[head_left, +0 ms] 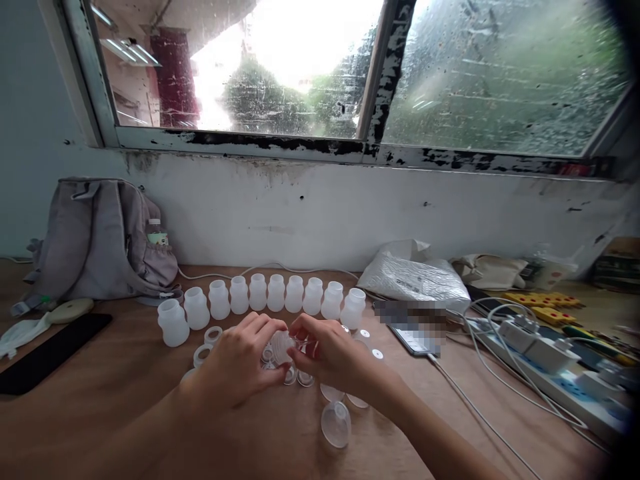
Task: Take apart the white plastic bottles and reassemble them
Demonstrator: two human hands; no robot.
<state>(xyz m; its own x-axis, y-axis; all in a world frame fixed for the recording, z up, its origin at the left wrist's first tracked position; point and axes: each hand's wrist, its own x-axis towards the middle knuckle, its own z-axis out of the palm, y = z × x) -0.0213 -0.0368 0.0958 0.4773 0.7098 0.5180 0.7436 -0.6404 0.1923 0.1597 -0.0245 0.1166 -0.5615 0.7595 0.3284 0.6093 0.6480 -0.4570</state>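
Note:
My left hand (237,363) is closed around a translucent, ribbed round piece (283,347), thumb below and fingers above. Against its right side, my right hand (327,343) pinches a small clear part that the fingers mostly cover. Beneath the hands lie several small clear round parts (305,379), partly hidden. White rings (203,355) lie left of my left hand. A clear dome-shaped cap (336,425) rests in front of my right hand, with more clear caps partly under that wrist. Behind both hands, several frosted white bottles (276,293) without lids stand in an arc.
A grey backpack (95,240) and a black flat strip (55,353) are at the left. To the right lie a phone (415,339) with a cable, a silver padded bag (415,277), and a power strip (545,367) with chargers and looping cords. A wall and window close off the back.

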